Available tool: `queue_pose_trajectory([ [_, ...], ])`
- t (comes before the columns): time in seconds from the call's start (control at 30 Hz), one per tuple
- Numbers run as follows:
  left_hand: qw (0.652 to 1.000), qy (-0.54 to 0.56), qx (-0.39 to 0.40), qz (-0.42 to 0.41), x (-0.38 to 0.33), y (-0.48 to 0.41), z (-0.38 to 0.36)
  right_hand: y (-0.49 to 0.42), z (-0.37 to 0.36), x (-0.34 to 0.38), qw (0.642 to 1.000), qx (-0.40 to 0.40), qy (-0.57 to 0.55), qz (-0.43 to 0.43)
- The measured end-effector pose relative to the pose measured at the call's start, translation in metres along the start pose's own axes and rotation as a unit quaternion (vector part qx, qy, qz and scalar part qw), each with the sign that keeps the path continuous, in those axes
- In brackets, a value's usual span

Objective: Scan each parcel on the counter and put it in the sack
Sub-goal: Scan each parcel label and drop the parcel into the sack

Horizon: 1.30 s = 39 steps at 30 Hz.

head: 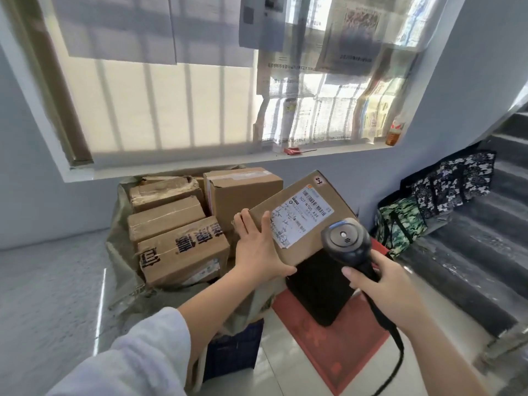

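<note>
Left hand (257, 250): fingers (243, 221) spread nearly straight over the far-left corner of the box (281, 200), thumb tucked under its near edge. The box is clamped between them, held in the air and tilted.

Right hand (391, 290): fingers wrapped round the handle of the scanner (345, 238). The scanner head sits just beyond the knuckles, over the near-right corner of the label (300, 218).

Just left of the left fingers: open sack (120, 218), holding several packed boxes (183, 250). Below the held box: flat black packet (317, 290) on a red mat (337, 352).

Risks (judgement):
- The one-corner grip looks weak; the box's weight could pivot it out of the fingers and onto the packet.
- The scanner head is close and off to one side of the barcodes, so a misread is likely.
- The sack looks nearly full, so the box may catch the rim or perch loose on top.
- The cable (397, 350) trailing below the right wrist could snag.
</note>
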State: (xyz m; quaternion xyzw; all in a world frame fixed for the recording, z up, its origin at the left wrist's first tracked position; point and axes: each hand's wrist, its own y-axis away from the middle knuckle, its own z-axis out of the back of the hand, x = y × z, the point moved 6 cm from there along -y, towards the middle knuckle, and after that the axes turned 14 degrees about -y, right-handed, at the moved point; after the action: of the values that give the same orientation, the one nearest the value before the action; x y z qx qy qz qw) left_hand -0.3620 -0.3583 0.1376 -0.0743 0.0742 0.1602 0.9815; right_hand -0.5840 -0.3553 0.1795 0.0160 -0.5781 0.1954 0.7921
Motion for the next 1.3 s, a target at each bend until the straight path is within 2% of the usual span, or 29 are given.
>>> queue_pose_trajectory([
  [0.33, 0.984, -0.171, -0.043, -0.005, 0.014, -0.052, -0.026, -0.059, 0.003, -0.044, 0.999, 0.009, -0.040, -0.014],
  [0.43, 0.979, -0.192, -0.060, 0.007, 0.015, -0.058, -0.030, -0.070, 0.006, -0.051, 0.999, 0.033, -0.028, -0.019],
  [0.53, 0.975, -0.188, -0.115, 0.033, 0.020, -0.060, -0.032, -0.083, 0.011, -0.055, 0.998, 0.058, -0.033, -0.017],
  [0.73, 0.974, -0.208, -0.031, 0.086, 0.023, -0.052, -0.058, -0.105, 0.022, -0.061, 0.995, 0.094, -0.027, -0.017],
  [0.87, 0.971, -0.195, -0.060, 0.125, 0.025, -0.042, -0.060, -0.115, 0.022, -0.065, 0.993, 0.113, -0.040, -0.018],
  [0.97, 0.963, -0.242, -0.067, 0.102, 0.026, -0.048, -0.064, -0.121, 0.018, -0.066, 0.990, 0.129, -0.050, -0.021],
  [1.03, 0.957, -0.247, -0.072, 0.133, 0.032, -0.050, -0.066, -0.123, 0.016, -0.068, 0.989, 0.138, -0.047, -0.025],
  [1.13, 0.954, -0.242, -0.055, 0.167, 0.039, -0.052, -0.071, -0.129, 0.015, -0.071, 0.988, 0.144, -0.052, -0.029],
  [1.2, 0.955, -0.255, -0.051, 0.142, 0.038, -0.057, -0.079, -0.132, 0.015, -0.073, 0.987, 0.146, -0.054, -0.030],
  [1.3, 0.947, -0.281, -0.022, 0.151, 0.038, -0.057, -0.083, -0.136, 0.014, -0.074, 0.986, 0.148, -0.071, -0.035],
])
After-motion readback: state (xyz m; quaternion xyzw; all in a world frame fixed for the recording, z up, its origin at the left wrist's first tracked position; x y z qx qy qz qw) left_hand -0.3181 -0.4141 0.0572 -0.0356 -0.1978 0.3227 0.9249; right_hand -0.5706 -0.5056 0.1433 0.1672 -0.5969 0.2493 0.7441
